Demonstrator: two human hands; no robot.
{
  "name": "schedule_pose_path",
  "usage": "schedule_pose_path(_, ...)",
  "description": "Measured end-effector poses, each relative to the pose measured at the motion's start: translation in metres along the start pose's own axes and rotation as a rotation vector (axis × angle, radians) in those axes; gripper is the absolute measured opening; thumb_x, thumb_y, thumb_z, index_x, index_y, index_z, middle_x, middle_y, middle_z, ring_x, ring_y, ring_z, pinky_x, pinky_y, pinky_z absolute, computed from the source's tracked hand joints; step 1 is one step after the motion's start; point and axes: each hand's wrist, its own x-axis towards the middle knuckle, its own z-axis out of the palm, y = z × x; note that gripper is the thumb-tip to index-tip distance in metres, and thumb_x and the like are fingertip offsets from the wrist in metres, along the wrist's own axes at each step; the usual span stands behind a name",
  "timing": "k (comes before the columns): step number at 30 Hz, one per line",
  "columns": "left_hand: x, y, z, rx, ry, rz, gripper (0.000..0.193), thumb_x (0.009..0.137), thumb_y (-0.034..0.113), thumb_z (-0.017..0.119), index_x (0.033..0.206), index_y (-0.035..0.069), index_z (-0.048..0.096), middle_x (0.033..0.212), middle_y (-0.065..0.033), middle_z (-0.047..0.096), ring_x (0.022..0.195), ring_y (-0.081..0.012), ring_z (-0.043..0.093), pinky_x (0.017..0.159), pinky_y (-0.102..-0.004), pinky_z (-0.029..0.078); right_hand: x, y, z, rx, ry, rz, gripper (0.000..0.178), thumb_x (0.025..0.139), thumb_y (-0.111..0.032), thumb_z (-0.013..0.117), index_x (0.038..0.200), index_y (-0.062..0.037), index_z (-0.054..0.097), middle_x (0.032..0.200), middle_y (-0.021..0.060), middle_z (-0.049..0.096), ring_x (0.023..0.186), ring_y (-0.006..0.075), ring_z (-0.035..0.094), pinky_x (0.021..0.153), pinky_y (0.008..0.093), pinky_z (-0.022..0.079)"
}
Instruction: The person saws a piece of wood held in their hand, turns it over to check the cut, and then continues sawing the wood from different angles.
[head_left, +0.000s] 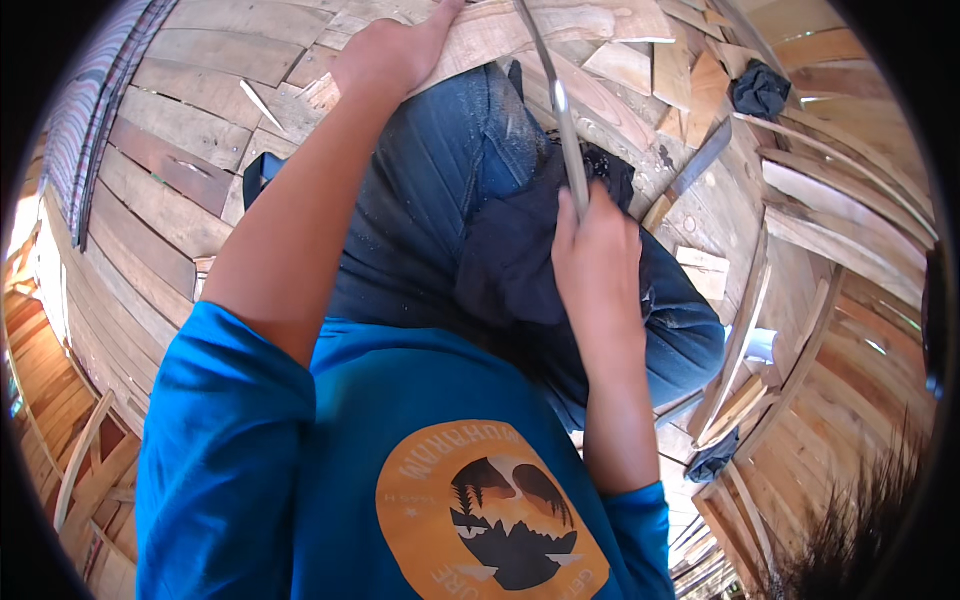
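Observation:
My right hand is closed around the lower end of a long, narrow, slightly curved metal blade, seen nearly edge-on. The blade points away from me, and its far end runs out at the top edge. At the upper left, my left hand grips a pale wooden board, with one digit stretched along it. Its other fingers are partly hidden. The board lies crosswise beyond my bent knee, and the blade passes over it. Dark cloth is bunched in my lap beside my right wrist.
On the plank floor, a knife with a wooden handle lies to the right. Several wood offcuts are scattered beyond my legs. A black crumpled cloth lies at the far right, near curved timber strips. Striped fabric hangs at the left.

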Motion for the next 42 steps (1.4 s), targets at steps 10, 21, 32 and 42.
schedule_pose_path(10,-0.009,-0.019,0.001,0.085,-0.003,-0.023,0.099,0.082,0.080,0.034,0.113,-0.009,0.066,0.117,-0.0311,0.062,0.116,-0.0394,0.059,0.100,-0.0431,0.044,-0.060,0.022,0.005,0.119,-0.055,0.006,0.019,0.094,-0.015,0.058,0.083,0.0003,0.056,0.065,0.0281,0.059,0.063,0.0466,0.062,0.055,0.0531,0.049)
schedule_pose_path(21,-0.002,-0.026,0.001,0.042,-0.003,-0.042,0.098,0.083,0.079,0.035,0.111,-0.010,0.066,0.117,-0.0321,0.061,0.116,-0.0411,0.058,0.100,-0.0433,0.043,-0.059,0.020,0.001,0.092,-0.028,-0.020,0.024,0.096,-0.019,0.056,0.081,0.0005,0.055,0.062,0.0274,0.058,0.061,0.0463,0.061,0.056,0.0522,0.050)
schedule_pose_path(32,-0.012,-0.012,-0.005,0.132,-0.009,0.100,0.090,0.086,0.074,0.037,0.108,-0.007,0.068,0.111,-0.0295,0.065,0.111,-0.0401,0.062,0.097,-0.0427,0.046,-0.051,0.017,-0.003,0.065,-0.131,0.072,0.023,0.094,-0.020,0.056,0.085,0.0015,0.058,0.072,0.0287,0.063,0.073,0.0469,0.064,0.065,0.0525,0.052)
schedule_pose_path(42,-0.007,-0.023,-0.001,0.085,-0.010,0.033,0.084,0.088,0.071,0.037,0.109,-0.004,0.069,0.112,-0.0287,0.065,0.111,-0.0396,0.061,0.098,-0.0439,0.045,-0.030,-0.002,0.009,0.079,-0.132,0.067,0.022,0.095,-0.018,0.055,0.091,0.0037,0.060,0.076,0.0295,0.061,0.073,0.0480,0.061,0.064,0.0535,0.048)
